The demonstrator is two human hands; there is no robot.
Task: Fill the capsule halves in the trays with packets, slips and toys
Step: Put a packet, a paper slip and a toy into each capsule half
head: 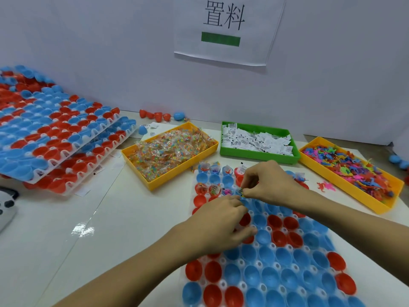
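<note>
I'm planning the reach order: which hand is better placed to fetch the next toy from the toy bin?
The right hand. It works on the tray's right side, with the yellow toy bin just beyond it. The left hand lies left of the right one and would have to cross it.

A white paper sign point(228, 29) with black characters and a green bar hung on the grey wall point(110, 52) beyond the hands. Far left of them, a white-and-black object point(6, 207) lay at the table's edge.
</note>
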